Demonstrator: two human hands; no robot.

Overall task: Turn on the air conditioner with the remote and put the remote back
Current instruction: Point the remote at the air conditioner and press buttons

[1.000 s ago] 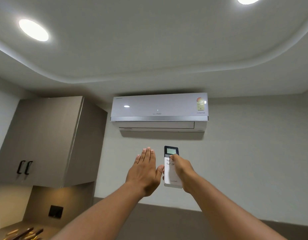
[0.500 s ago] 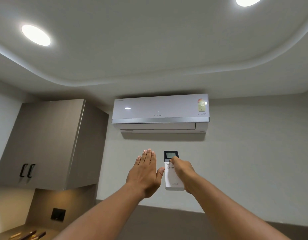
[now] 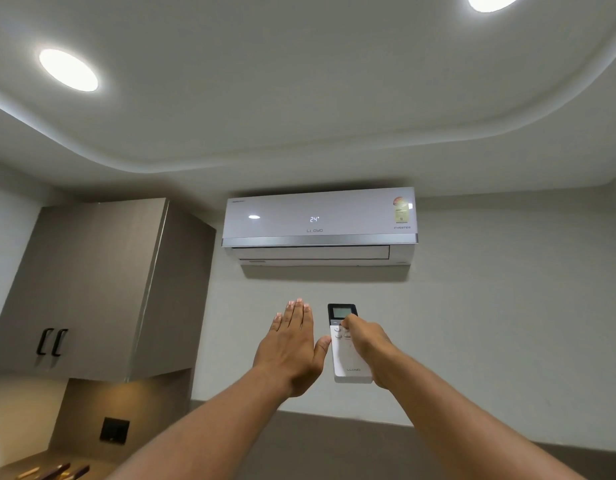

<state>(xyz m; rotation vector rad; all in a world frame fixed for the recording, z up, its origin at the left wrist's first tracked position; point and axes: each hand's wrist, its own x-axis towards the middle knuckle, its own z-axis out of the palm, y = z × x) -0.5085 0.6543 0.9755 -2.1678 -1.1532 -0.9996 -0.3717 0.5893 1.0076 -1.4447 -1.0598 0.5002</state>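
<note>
A white wall-mounted air conditioner [image 3: 319, 226] hangs high on the wall ahead, and its front panel shows a lit "24". Below it, my right hand [image 3: 367, 346] holds a white remote [image 3: 348, 355] upright, pointed at the unit, with the thumb on the buttons under its dark screen. My left hand [image 3: 291, 344] is raised just left of the remote, flat with fingers straight and together, thumb tip close to the remote's edge. It holds nothing.
A grey wall cabinet [image 3: 92, 289] with two black handles hangs at the left. Beneath it are a dark wall socket [image 3: 114, 430] and a counter corner with some items [image 3: 53, 472]. Two round ceiling lights [image 3: 68, 69] are on.
The air conditioner's panel now shows a lit "24" that was dark before. Both hands stay raised in nearly the same pose; the view shifted slightly.
</note>
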